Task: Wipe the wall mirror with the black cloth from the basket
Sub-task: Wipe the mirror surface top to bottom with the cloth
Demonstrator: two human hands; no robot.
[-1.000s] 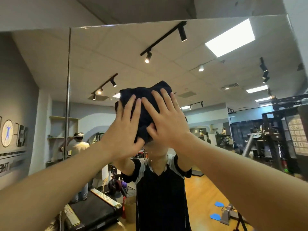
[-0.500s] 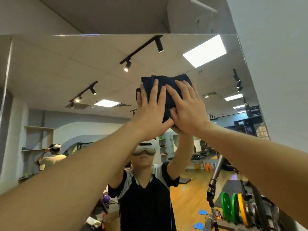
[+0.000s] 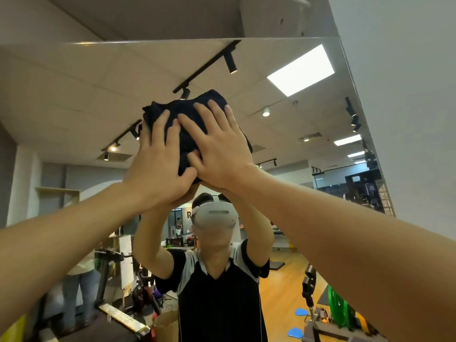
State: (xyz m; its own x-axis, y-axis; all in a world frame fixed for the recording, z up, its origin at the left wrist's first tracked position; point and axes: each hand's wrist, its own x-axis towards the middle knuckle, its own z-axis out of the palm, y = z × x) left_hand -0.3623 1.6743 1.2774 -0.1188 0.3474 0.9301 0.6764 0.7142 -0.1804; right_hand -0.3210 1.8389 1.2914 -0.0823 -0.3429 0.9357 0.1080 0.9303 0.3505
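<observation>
Grey wall [image 3: 407,95], white ceiling panel light [image 3: 301,70], wooden floor [image 3: 283,292]

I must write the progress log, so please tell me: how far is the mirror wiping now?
Done: the black cloth is out of the basket and up on the wall mirror. In hand: the left hand and right hand press it flat, fingers straight, high on the glass near the top edge. Left: which areas are already wiped cannot be told; the glass shows no clear wiped or dirty marks.

The black cloth [image 3: 187,119] is seen as soft, matt, bunched fabric. The wall mirror [image 3: 74,95] is shown as smooth, glossy glass. A polished wooden floor [image 3: 283,290] is reflected in it, with a sheen.
</observation>
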